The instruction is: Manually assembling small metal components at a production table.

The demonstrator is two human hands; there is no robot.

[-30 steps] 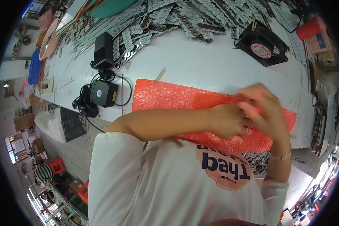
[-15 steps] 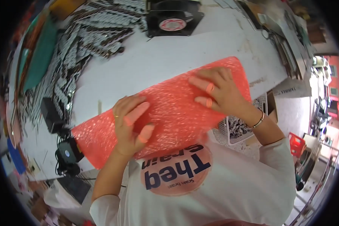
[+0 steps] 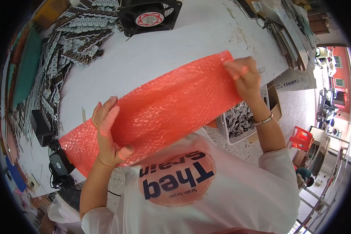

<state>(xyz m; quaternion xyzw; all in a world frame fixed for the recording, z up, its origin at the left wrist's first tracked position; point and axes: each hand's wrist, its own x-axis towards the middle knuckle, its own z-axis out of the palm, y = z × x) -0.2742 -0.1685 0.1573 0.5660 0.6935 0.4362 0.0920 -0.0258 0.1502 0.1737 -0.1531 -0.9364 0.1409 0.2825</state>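
Note:
A long sheet of red bubble wrap (image 3: 171, 105) lies slantwise in front of me, its lower edge against my shirt. My left hand (image 3: 107, 134) rests on it toward its left end, thumb and fingers apart. At the far right end, my right hand (image 3: 245, 78) has its fingers closed on the sheet's edge by the upper corner. Pinkish finger covers sit on some fingers of both hands. Whether anything lies under the wrap is hidden.
Many metal chain-like strips (image 3: 72, 39) are heaped at the left of the white table (image 3: 191, 46). A black fan (image 3: 150, 18) stands at the back. A white basket (image 3: 241, 138) of small metal parts is below the right arm. Scissors (image 3: 264, 24) lie at the right.
My right hand has gone from lying flat on the wrap to gripping its right end. My left hand has slid left, its fingers more raised. The view has shifted.

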